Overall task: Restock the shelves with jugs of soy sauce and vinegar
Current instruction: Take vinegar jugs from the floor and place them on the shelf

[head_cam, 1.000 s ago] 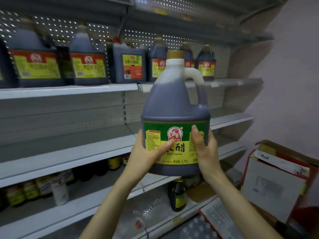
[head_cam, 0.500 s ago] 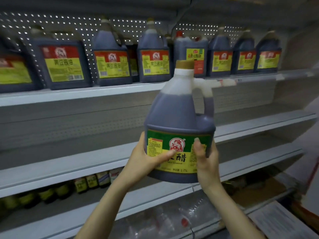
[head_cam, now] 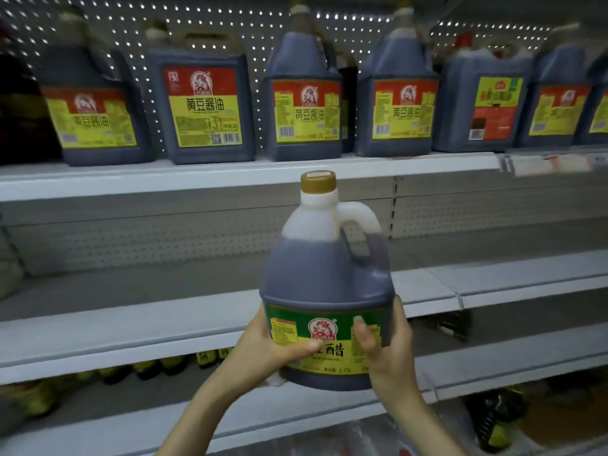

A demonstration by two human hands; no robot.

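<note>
Gripping a vinegar jug (head_cam: 324, 274) low on both sides with left hand (head_cam: 263, 350) and right hand (head_cam: 385, 350), thumbs across its green label. Filled with dark liquid up to the shoulder, gold cap on, upright in mid-air in front of the middle shelf (head_cam: 131, 324). Above, along the top shelf (head_cam: 197, 181), a row of dark soy sauce jugs (head_cam: 204, 103), red-and-yellow labels facing out. Below, small bottles (head_cam: 171, 365), blurred.
</note>
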